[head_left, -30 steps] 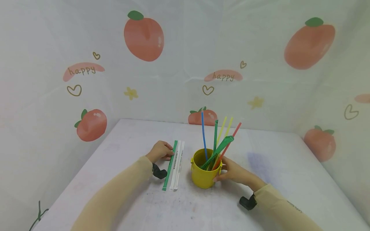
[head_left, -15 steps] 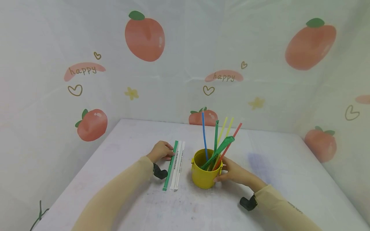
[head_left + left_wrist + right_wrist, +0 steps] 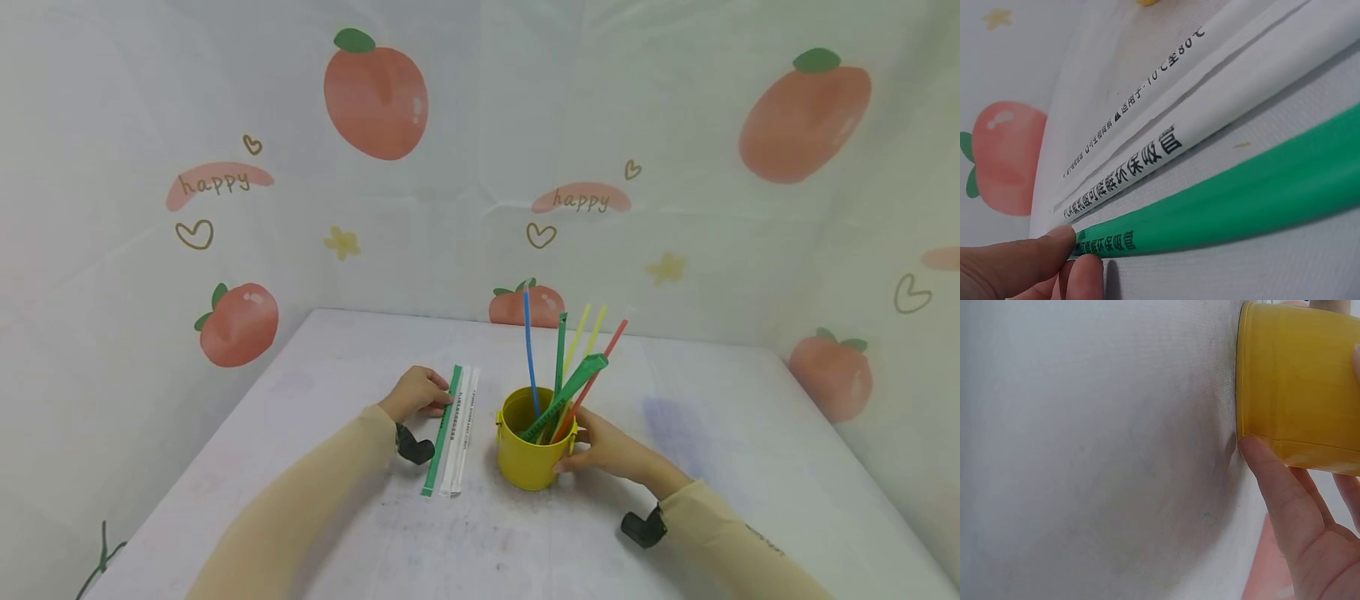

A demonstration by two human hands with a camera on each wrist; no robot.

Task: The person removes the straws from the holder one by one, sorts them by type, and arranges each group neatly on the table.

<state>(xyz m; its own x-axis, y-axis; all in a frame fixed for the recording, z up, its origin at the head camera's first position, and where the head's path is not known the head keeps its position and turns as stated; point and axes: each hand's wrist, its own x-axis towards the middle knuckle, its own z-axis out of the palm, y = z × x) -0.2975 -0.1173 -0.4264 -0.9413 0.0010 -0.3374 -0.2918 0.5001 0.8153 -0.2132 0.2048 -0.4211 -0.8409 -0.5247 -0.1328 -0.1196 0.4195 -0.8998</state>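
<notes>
My left hand (image 3: 417,393) pinches a straw in a green paper wrapper (image 3: 1229,215) between thumb and fingers near its far end. Two straws in white wrappers (image 3: 457,442) with black print lie just right of it, side by side on the table. My right hand (image 3: 611,450) holds a small yellow bucket (image 3: 528,467) at its right side, thumb near the base in front and the other fingers round behind, partly hidden. Leaning in the bucket are a blue straw (image 3: 528,350), two yellow straws, a red straw (image 3: 600,371) and green-wrapped ones (image 3: 573,387).
The white table (image 3: 480,550) has faint stains and a bluish patch (image 3: 678,425) on the right. Behind it hangs a white curtain (image 3: 480,167) printed with fruit, hearts and words. A thin dark green cord (image 3: 102,554) shows at the lower left.
</notes>
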